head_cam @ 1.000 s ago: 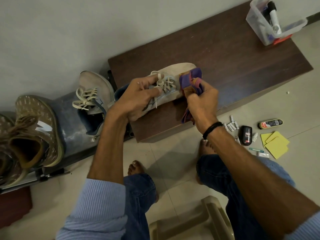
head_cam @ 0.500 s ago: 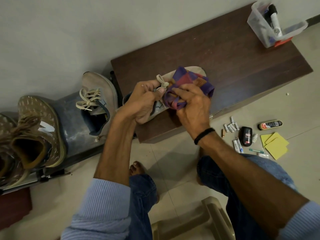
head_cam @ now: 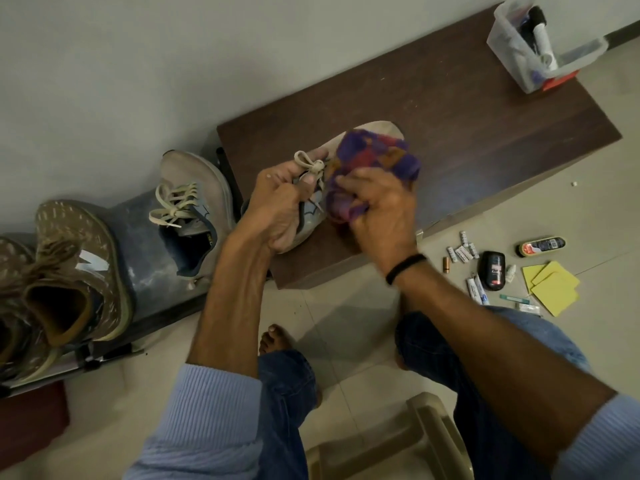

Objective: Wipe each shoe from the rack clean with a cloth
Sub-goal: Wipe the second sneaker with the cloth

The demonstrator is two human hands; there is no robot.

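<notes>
so that the wipe has a firm base, the left hand (head_cam: pixel 277 209) grips the beige lace-up sneaker (head_cam: pixel 381 128) by its collar at the near left corner of the dark brown wooden bench (head_cam: pixel 485 133); the right hand (head_cam: pixel 381 206) clutches the purple-and-orange checked cloth (head_cam: pixel 374 154) over its toe.

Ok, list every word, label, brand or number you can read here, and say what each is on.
"N": a large white letter, apparently a logo, on the side of the brown shoe.
Black bottle: red and white label, too blurred to read.
Oval tin: label too blurred.
White tubes: print too small.
Marker in the clear box: nothing legible.
</notes>
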